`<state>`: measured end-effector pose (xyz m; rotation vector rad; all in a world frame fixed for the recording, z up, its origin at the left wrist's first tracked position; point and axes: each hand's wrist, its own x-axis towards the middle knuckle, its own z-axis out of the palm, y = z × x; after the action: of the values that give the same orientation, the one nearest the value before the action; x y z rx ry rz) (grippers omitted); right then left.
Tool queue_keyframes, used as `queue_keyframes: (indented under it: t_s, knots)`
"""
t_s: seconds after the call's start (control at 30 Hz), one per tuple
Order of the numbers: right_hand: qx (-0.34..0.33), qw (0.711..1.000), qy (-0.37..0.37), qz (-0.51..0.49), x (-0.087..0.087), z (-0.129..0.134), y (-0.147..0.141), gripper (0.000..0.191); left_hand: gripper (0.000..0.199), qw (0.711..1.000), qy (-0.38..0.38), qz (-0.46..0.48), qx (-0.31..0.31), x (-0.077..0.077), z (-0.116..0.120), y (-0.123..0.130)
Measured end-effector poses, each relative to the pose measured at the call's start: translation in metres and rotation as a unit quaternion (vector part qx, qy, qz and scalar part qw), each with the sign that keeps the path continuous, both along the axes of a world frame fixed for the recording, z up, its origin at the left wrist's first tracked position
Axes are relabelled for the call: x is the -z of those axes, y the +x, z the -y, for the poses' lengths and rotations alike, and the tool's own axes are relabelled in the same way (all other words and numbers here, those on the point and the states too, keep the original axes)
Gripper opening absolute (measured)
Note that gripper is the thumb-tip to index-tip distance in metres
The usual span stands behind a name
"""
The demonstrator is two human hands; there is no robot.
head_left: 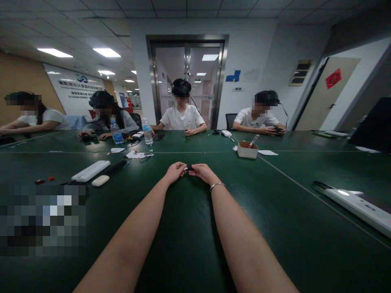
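We've got mostly smooth, hard stuff. White bar [91, 171]: long, rounded edges, looks plastic. White oval [100, 181] just beside it: pebble-shaped. Two clear bottles [116, 133] [148, 132] upright on the far half. Box [248, 152]: open top, pale stiff walls, a red-and-white stick [253, 141] leaning out. Paper [268, 153] flat just right of it. White device [357, 203] at far right: long, glossy, catching light. Bangle [217, 186] on our right wrist: thin, shiny metal.

Part [190, 167]: small, dark, short, with a silvery bit at its left end. Fingers cover much of it; we can't tell if it's one piece or two. It's between our hands, above the table, out ahead of us. Grip: left hand [176, 171] closed, pinching the silvery end; right hand [204, 173] closed, fingertips on the dark end.

Table [189, 228]: dark green, smooth, faint sheen, pale seams across it. Room: white wall [253, 53], metal-framed glass doors [187, 81] straight ahead, panelled ceiling [171, 9] with bright lights [106, 53]. We see four people [182, 118] seated across from us, at least three in dark headgear [181, 87].
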<state>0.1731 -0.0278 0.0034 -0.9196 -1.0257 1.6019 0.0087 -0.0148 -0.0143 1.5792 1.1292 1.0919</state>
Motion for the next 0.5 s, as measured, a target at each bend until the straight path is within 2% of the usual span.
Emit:
queue_keyframes:
  t_s: [0.3, 0.5]
  knots:
    - [0.004, 1.0, 0.001, 0.009, 0.0004, -0.0006, 0.0, 0.008, 0.03, 0.999, 0.038, -0.019, 0.01, -0.0045, 0.0083, -0.0008]
    - [0.0, 1.0, 0.0, 0.004, -0.0007, 0.0008, 0.0002, 0.012, 0.028, 1.0, 0.021, -0.01, 0.001, -0.0048, 0.0072, -0.0006]
